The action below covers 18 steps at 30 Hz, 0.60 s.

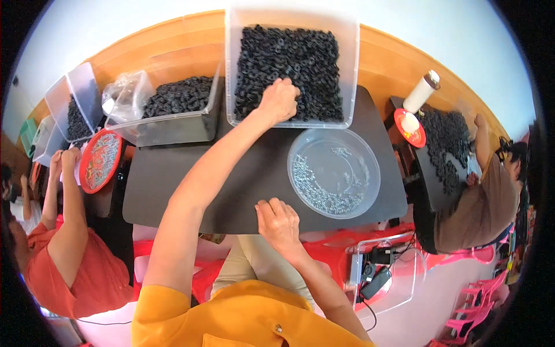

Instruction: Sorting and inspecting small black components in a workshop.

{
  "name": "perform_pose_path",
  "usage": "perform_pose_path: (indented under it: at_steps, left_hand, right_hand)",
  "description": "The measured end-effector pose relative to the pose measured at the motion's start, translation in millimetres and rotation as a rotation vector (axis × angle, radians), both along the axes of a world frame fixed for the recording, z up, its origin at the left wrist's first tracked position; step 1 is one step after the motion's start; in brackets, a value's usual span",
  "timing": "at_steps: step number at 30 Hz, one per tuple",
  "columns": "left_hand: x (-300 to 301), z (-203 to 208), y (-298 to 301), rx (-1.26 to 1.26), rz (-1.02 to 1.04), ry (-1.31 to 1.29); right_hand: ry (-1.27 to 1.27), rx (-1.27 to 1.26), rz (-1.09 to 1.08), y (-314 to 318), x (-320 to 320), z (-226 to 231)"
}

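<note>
My left hand [280, 102] reaches into a tall clear plastic bin [350, 75] at the far side of the table. Its fingers are curled together against a heap of small black ring-like parts [289, 58]; whether one is pinched between them is hidden. Close to the table's near edge, my right hand [278, 225] is closed, and I cannot see what, if anything, is in its fingers. Right of it lies a round clear plastic dish [324, 168] with many small shiny metal pieces [303, 179] spread along its left and lower sides.
Left of the bin, another clear bin [167, 132] holds more black parts. A person in red [78, 266] works beside a red-orange tray [87, 168] at left. At right, a person in brown [483, 211] sits by a black heap [445, 144] and a bottle [421, 92]. The dark tabletop [173, 173] lies between.
</note>
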<state>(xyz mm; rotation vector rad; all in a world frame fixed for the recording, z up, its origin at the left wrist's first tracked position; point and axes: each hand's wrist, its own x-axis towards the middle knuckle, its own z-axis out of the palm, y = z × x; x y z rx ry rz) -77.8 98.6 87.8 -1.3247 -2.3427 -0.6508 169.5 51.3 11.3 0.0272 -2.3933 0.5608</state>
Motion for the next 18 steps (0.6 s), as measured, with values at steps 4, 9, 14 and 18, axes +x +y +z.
perform_pose_path:
  at_steps: [4,9,14,18]
  left_hand:
    - [-2,2,4,-0.132,0.095,0.006]
    - [4,-3,-1,0.197,-0.032,0.092]
    - [36,0,-33,0.42,-0.165,-0.459]
    - [77,-35,-68,0.568,-0.451,-1.177]
  right_hand:
    - [-0.017,0.0,0.011,1,-2,-1]
    - [0.003,-0.003,0.015,2,0,0]
    - [-0.007,0.01,0.008,2,1,0]
    - [0.12,-0.082,0.107,7,12,10]
